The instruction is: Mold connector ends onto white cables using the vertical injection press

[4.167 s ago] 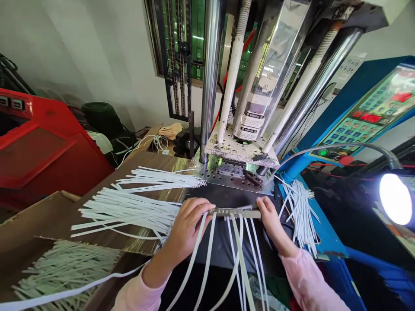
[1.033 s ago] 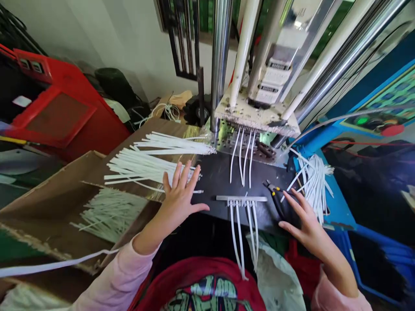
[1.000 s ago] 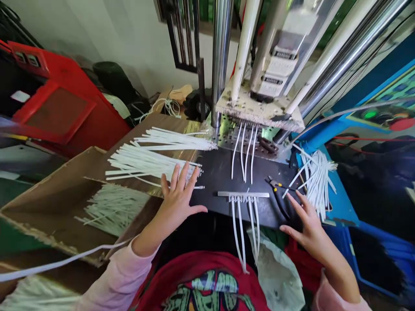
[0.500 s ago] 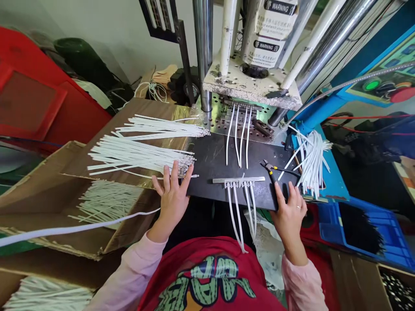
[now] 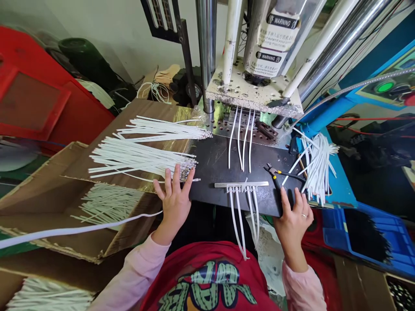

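Metal bar with white cords [image 5: 222, 185], right there at the near edge of the black worktop [image 5: 210, 157]!
Dark surface opens out on both sides of it, and a gap separates it from four more cords [image 5: 250, 142] under the press plate [image 5: 241, 93]. Over left, a cardboard box [image 5: 39, 172] holds loose white lengths [image 5: 110, 201]; over right, a blue bin [image 5: 335, 231] holds dark pieces [image 5: 369, 237]. Left hand [image 5: 175, 201]: palm down, fingers fanned, gripping nothing, fingertips at the cord pile [image 5: 139, 154]. Right hand [image 5: 293, 218]: palm down, fingers parted, ungripping, just beside the pliers [image 5: 275, 171]; contact, I can't tell.
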### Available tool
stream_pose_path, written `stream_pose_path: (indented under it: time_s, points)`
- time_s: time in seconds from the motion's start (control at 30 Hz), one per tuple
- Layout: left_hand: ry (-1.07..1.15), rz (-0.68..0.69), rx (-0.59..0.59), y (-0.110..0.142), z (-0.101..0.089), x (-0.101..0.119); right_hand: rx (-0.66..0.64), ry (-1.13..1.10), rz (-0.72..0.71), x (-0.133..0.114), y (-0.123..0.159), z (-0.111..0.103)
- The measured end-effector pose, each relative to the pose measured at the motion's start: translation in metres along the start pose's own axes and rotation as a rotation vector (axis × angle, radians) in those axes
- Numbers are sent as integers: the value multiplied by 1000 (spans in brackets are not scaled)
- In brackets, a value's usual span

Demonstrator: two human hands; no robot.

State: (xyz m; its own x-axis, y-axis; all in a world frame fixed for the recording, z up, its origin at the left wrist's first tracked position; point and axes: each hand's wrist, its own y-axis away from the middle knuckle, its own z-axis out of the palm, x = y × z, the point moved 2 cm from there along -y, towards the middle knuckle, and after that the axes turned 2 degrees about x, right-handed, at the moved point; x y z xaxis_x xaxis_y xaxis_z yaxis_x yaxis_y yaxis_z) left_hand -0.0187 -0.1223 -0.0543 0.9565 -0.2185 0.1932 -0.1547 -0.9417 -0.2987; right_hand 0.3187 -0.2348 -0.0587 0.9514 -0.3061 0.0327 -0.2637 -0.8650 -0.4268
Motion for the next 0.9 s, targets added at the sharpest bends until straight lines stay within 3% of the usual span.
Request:
stream_pose_path:
  time_s: [0.2, 0.33, 0.43, 0.57, 0.67, 0.77, 0.9]
  points:
    - [-2, 10, 11, 0, 2, 1, -19, -3, 4, -4, -1, -3]
    - [3, 51, -42, -1, -9, 1, -76, -60, -18, 1, -1, -6]
    - [84, 141, -111, 2, -24, 6, -184, -220, -80, 13, -3, -18]
    - [221, 298, -152, -3, -32, 33, -281, -586, -140, 13, -16, -44]
    - [292, 274, -131, -19, -18, 55, -195, -688, -158, -13, -34, -55]
    - [341, 263, -141, -33, -3, 69, -73, -638, -236, -56, -48, -56]
    - [450, 340, -132, -33, -15, 74, -36, -510, -364, -109, -58, -60]
